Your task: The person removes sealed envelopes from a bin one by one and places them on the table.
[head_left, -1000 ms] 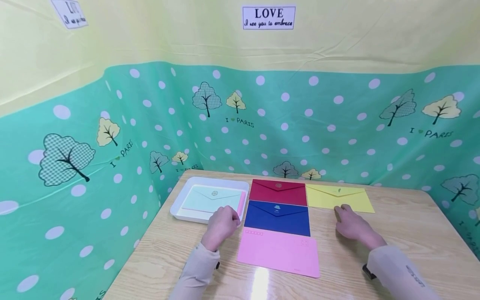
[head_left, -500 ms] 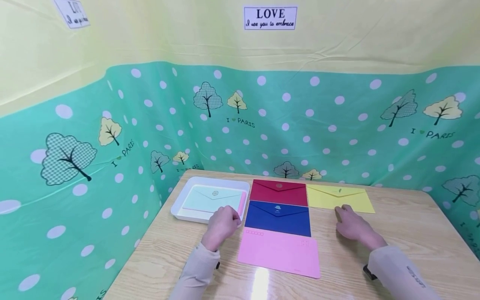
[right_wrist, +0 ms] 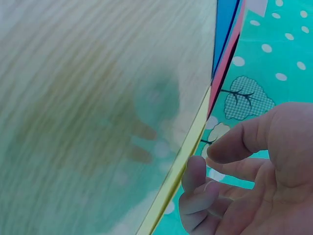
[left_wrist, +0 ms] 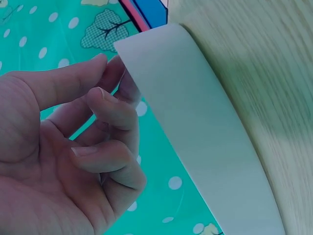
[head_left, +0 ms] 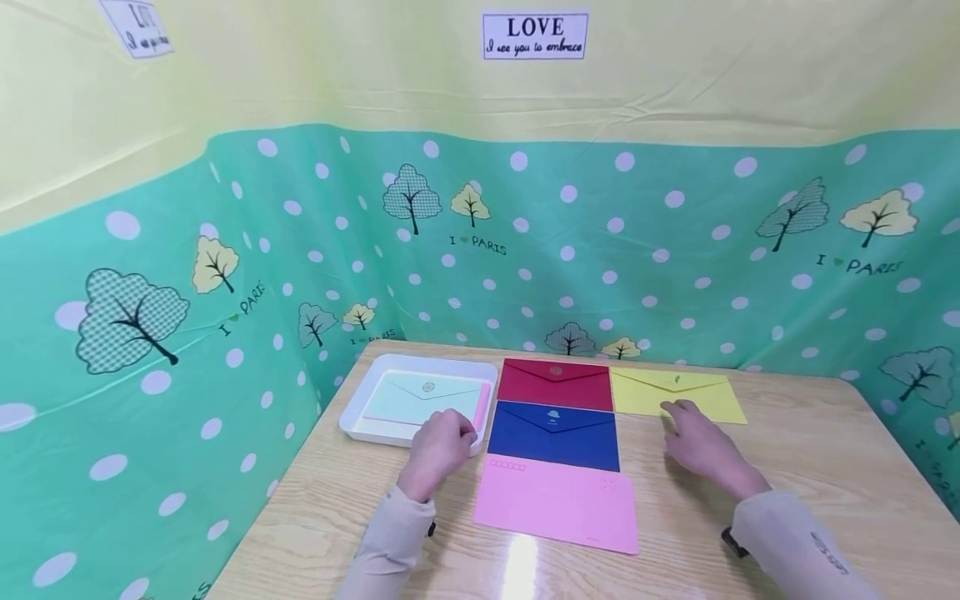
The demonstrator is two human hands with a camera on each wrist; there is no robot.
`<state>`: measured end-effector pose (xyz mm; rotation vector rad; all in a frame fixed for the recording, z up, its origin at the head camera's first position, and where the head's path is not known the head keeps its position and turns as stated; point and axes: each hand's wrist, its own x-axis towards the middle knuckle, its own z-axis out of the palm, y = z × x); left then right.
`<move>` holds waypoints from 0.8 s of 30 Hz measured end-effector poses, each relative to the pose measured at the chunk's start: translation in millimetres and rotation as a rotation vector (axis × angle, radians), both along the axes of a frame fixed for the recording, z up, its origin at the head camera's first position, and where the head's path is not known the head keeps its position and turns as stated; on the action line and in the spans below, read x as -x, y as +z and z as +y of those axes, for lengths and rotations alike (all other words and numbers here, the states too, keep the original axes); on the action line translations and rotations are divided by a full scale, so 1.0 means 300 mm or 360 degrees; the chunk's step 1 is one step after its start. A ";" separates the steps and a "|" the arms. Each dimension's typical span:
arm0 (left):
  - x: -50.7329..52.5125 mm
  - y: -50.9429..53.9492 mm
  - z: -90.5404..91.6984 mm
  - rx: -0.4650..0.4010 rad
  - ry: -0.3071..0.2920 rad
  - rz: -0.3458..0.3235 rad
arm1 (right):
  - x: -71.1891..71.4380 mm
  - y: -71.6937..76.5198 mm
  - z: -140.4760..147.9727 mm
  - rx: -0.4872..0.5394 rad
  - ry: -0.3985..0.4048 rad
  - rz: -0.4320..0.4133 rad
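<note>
My left hand point(head_left: 438, 450) is at the near right corner of the white tray point(head_left: 360, 432), fingers loosely curled. In the left wrist view the hand point(left_wrist: 83, 142) has nothing in its fingers, beside the tray wall point(left_wrist: 195, 122). The tray holds a pale mint envelope point(head_left: 427, 404) and a pink item point(head_left: 482, 407). My right hand point(head_left: 703, 446) is over the near edge of the yellow envelope point(head_left: 697, 398). In the right wrist view that hand point(right_wrist: 244, 176) has bent fingers and grips nothing, near the yellow edge point(right_wrist: 176, 174); contact cannot be told.
Between the hands lie a red envelope point(head_left: 557, 392), a blue envelope point(head_left: 553, 446) below it, and a pink envelope point(head_left: 555, 508) nearest the front. A green and yellow patterned cloth point(head_left: 525, 292) hangs behind and left of the wooden table point(head_left: 810, 467).
The right hand has shifted slightly forward, its fingertips now overlapping the yellow envelope more. My left hand has moved a little to the left. The envelopes and tray stay in place.
</note>
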<state>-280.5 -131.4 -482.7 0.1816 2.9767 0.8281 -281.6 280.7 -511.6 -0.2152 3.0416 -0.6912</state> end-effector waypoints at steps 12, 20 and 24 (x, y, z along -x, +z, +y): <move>0.006 0.011 0.004 -0.0012 -0.0020 0.0105 | 0.033 0.063 -0.113 0.0110 0.0029 -0.0082; 0.015 0.053 -0.016 -0.0020 0.0042 0.0169 | 0.064 0.102 -0.237 0.0253 0.0062 -0.0017; 0.039 0.100 -0.053 -0.0017 0.0078 0.0134 | 0.070 0.126 -0.307 0.0389 0.0052 -0.0045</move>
